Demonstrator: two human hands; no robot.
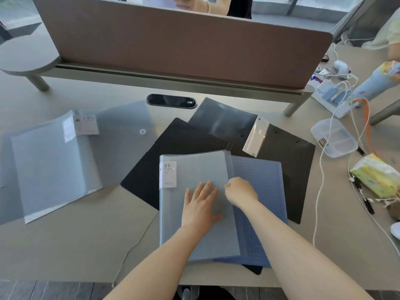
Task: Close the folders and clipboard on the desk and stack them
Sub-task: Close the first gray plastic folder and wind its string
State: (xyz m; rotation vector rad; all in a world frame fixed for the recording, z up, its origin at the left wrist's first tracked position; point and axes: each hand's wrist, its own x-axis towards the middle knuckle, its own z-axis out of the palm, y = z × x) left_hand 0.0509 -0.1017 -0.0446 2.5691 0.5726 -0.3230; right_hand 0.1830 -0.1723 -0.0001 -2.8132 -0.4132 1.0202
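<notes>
Head view: a translucent grey plastic pocket folder (194,169) is pressed flat by the left hand (200,204), fingers spread, gripping nothing. Its right edge is pinched by the right hand (241,192). It's stacked on a blue gridded folder (262,191), over a black clipboard (287,152).

Left hand (200,205) lies flat on the grey folder (194,169); right hand (241,191) pinches its cover edge.

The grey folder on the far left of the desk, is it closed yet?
No, the grey folder on the left lies spread open with its clear pockets showing, and neither the left hand nor the right hand touches it.
</notes>
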